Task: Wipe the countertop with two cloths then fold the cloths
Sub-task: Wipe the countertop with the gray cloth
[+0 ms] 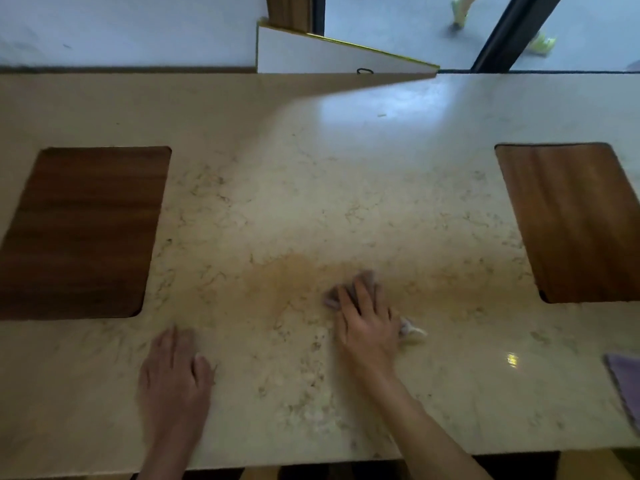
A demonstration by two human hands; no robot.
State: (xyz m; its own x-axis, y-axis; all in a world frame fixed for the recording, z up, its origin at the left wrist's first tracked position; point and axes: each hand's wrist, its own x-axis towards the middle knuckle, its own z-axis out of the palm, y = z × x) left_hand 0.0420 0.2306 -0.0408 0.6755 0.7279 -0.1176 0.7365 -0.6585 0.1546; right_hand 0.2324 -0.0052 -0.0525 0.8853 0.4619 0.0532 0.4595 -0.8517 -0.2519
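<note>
Cloths, two in view: one greyish-purple cloth (353,289) lies crumpled under your right hand (367,323) near the middle of the counter (311,188), its edges showing past your fingertips and a pale corner sticking out beside your wrist; a second purple cloth (625,386) lies at the right edge of the view, well apart from both hands, partly cut off by the frame. Your right hand is spread flat, palm down, pressing the cloth to the surface. Your left hand (175,372) rests palm down on the bare counter near the front edge, fingers together, holding nothing. Counter: pale marbled stone with a brownish patch just beyond your right hand. Two dark wooden inset panels, one at the left (79,233), one at the right (578,220). A white angled panel (329,57) with a yellow edge stands at the far side.
</note>
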